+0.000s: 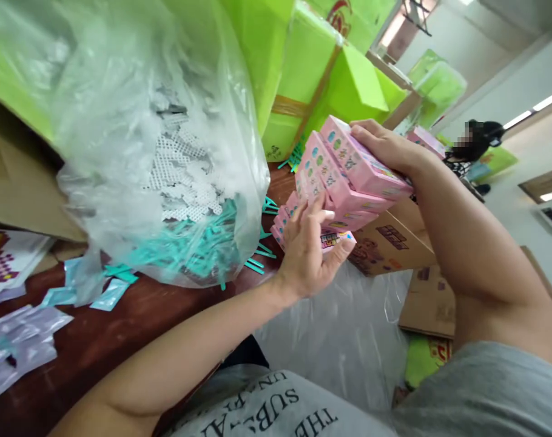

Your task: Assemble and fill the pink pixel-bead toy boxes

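Note:
Several pink printed boxes are stacked in a leaning pile near the edge of the dark red table. My right hand is over the topmost pink box, its fingers curled across the upper end; its thumb is hidden. Against the near side of the pile lies my left hand, fingers spread and touching the boxes, thumb held apart. Beside the pile, a clear plastic bag holds white perforated pieces and teal plastic tweezer-like pieces.
Bright green cartons stand behind the pile. Lilac packets and blue sachets lie on the table at left. An open brown carton sits below the boxes at right. Another person is in the background.

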A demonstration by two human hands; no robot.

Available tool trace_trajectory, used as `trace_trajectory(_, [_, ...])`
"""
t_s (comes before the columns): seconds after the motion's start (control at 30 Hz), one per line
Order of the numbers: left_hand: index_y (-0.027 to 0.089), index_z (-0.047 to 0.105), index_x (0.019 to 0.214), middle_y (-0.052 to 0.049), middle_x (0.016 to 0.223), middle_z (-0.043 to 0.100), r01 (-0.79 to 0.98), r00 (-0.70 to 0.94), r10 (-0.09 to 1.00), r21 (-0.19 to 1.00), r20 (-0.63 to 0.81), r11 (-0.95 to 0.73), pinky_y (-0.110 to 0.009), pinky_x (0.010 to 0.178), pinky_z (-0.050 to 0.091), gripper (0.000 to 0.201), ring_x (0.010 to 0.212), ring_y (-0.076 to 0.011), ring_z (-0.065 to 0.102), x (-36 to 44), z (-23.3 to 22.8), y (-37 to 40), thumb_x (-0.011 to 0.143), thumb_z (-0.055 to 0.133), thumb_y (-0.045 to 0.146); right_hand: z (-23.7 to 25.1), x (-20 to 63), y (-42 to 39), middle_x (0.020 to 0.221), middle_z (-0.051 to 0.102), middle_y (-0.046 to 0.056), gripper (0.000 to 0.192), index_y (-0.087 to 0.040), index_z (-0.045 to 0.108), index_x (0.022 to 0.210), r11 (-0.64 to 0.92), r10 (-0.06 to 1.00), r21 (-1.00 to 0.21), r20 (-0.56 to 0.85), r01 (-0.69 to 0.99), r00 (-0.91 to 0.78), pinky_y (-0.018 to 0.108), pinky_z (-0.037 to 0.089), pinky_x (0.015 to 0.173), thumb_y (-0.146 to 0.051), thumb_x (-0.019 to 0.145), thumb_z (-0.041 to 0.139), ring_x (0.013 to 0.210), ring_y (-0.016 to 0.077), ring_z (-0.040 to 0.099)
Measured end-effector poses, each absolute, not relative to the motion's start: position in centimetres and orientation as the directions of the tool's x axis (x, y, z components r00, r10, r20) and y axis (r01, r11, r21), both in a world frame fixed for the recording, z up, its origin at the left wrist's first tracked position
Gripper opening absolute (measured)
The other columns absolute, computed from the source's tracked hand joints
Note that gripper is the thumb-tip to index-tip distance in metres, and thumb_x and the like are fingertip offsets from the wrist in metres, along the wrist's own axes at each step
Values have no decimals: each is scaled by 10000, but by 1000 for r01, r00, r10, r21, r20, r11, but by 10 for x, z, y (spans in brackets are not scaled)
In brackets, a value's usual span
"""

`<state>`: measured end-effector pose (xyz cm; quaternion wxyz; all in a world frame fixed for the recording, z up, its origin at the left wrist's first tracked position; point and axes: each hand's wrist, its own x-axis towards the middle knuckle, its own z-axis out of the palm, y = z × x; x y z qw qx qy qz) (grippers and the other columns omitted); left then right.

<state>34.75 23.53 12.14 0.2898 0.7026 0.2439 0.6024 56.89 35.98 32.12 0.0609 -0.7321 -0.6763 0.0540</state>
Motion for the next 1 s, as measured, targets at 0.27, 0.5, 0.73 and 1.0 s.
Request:
trace_trajectory(0.27, [225, 426, 1543, -230, 1791, 462, 43, 143, 699, 702, 700, -711, -679, 1347, 311, 569, 1725, -404, 309, 363, 112, 214, 1143, 541, 613, 320, 576, 356, 1774, 543, 6, 745, -396, 581, 1545, -24, 1000, -213, 4, 977, 26, 555, 338, 1442, -916, 1025, 462, 1665, 333, 486])
trace_trajectory(0.5, [188, 415, 1534, -293, 1818, 382, -7, 133, 718, 725, 683, -689, -683, 1340, 329, 586, 1729, -416, 335, 367, 117, 203, 1142, 531, 607, 320, 571, 349, 1799, 516, 9, 835, -380, 559, 1585, -27, 999, -202, 24, 979, 33, 549, 338, 1443, -958, 996, 434, 1672, 326, 477])
trace_trajectory(0.73, [234, 472, 1501, -198, 1823, 437, -46, 140, 709, 720, 691, -693, -711, 1368, 285, 522, 1747, -414, 308, 371, 139, 196, 1132, 555, 593, 318, 573, 350, 1776, 547, 23, 881, -369, 571, 1608, -37, 997, -171, 58, 985, 47, 563, 370, 1429, -977, 989, 419, 1671, 338, 478])
trace_trajectory(1.0, [215, 302, 1635, -292, 1824, 324, -189, 74, 837, 832, 542, -521, -731, 1378, 293, 655, 1753, -413, 287, 372, 119, 193, 1147, 515, 596, 318, 578, 350, 1739, 589, 22, 901, -380, 587, 1591, -13, 998, -187, 63, 982, 25, 608, 387, 1409, -1011, 968, 425, 1614, 356, 539])
